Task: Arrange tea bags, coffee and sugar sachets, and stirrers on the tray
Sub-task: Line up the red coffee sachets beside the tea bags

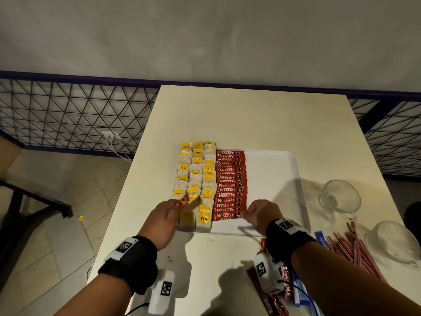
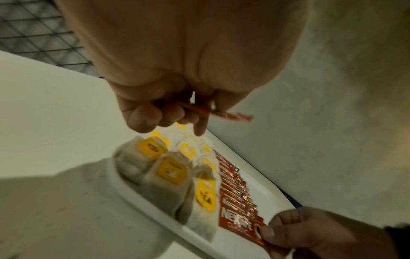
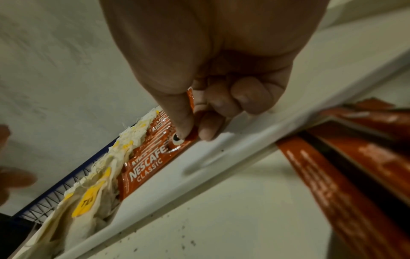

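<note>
Coffee sachets [image 1: 230, 183] lie in an overlapping column on the white tray [image 1: 273, 174], just beside three columns of tea bags [image 1: 196, 176] at its left edge; the tray's right half is bare. The right hand [image 1: 259, 213] pinches the nearest sachet's end between thumb and forefinger at the tray's near rim. The left hand [image 1: 164, 217], raised over the tea bags, has its grip closed on another red sachet [image 2: 224, 113]. Stirrers [image 1: 357, 249] lie on the bench [image 1: 250, 115], right of the tray.

Glossy foil sachets [image 1: 229, 190], papery tea bags [image 1: 196, 179]
</note>
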The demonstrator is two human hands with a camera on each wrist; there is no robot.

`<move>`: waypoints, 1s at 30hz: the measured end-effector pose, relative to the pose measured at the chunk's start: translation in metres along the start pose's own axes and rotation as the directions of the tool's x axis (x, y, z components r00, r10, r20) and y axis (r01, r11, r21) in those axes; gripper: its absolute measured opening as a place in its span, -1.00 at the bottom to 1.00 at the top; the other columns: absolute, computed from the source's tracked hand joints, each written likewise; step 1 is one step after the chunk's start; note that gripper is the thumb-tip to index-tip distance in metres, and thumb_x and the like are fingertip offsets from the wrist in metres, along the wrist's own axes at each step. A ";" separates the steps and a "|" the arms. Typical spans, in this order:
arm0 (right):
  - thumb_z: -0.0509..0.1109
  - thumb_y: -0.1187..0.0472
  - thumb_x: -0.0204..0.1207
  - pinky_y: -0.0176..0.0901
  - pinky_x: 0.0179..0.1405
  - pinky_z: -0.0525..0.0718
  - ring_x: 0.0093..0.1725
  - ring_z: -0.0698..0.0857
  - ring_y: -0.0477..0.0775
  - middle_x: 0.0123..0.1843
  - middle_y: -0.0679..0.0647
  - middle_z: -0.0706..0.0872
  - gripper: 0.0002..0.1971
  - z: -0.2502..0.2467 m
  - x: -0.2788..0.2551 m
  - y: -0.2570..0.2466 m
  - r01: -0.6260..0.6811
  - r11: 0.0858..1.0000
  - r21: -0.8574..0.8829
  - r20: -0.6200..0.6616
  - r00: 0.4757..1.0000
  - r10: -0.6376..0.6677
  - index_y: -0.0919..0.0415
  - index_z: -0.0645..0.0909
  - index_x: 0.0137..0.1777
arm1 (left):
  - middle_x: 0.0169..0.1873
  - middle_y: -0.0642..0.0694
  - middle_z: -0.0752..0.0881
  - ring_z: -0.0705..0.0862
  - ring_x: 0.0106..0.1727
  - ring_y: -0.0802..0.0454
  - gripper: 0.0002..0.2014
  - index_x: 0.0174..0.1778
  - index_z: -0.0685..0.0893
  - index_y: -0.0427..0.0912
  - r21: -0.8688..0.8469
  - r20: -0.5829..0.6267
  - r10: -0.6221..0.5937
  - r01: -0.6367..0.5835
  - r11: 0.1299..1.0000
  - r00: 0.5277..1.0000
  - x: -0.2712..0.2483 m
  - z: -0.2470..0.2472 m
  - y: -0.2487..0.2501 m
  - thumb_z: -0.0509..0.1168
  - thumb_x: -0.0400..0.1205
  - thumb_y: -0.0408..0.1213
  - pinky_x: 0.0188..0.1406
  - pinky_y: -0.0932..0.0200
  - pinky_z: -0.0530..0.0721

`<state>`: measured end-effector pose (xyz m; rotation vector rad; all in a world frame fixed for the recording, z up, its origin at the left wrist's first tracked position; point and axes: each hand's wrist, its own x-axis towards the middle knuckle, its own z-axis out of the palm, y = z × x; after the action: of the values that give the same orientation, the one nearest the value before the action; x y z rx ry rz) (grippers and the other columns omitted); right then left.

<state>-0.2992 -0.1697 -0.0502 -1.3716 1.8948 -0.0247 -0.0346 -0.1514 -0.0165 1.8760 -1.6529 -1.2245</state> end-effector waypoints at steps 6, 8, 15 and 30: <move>0.46 0.01 0.49 -0.17 -0.01 0.63 -0.04 0.69 0.06 -0.09 0.03 0.75 -0.80 0.003 0.006 0.006 -0.019 0.997 0.072 -0.008 1.000 0.019 0.03 0.55 -0.28 | -0.02 -0.01 0.75 0.66 0.03 0.03 -0.81 0.13 0.76 0.00 0.291 0.218 0.155 -0.216 0.932 0.963 0.020 0.039 0.029 0.28 0.67 -0.24 0.00 0.21 0.54; 0.44 0.04 0.51 -0.17 0.03 0.64 -0.01 0.69 0.05 -0.08 0.02 0.74 -0.84 0.003 0.007 0.006 -0.009 0.999 0.042 0.002 1.000 0.009 0.06 0.59 -0.21 | -0.09 0.02 0.79 0.69 -0.04 0.04 -0.87 0.02 0.78 0.03 0.359 0.212 0.157 -0.226 0.906 0.965 0.028 0.052 0.036 0.35 0.61 -0.17 -0.09 0.27 0.50; 0.49 0.08 0.47 -0.24 -0.11 0.63 -0.11 0.71 -0.02 -0.19 -0.02 0.78 -0.86 0.003 0.009 0.012 0.019 0.995 0.099 0.016 1.000 -0.020 0.14 0.70 -0.21 | -0.02 -0.09 0.76 0.68 0.02 -0.07 -0.84 -0.02 0.74 -0.15 0.503 0.259 0.107 -0.229 0.833 0.960 0.038 0.079 0.049 0.23 0.64 -0.34 -0.01 0.15 0.59; 0.42 0.07 0.53 -0.34 -0.18 0.56 -0.09 0.69 -0.07 -0.12 -0.06 0.76 -0.89 0.000 0.008 0.016 0.080 0.989 0.122 0.039 0.996 -0.085 0.08 0.68 -0.16 | 0.25 -0.06 0.63 0.44 0.34 -0.15 -0.70 0.26 0.62 -0.03 0.818 0.336 0.182 -0.382 0.430 0.924 0.029 0.093 0.061 0.16 0.64 -0.25 0.31 -0.05 0.30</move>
<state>-0.3130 -0.1694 -0.0619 -1.3568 1.7699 -0.1469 -0.1467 -0.1685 -0.0339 1.7913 -2.9690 -0.3638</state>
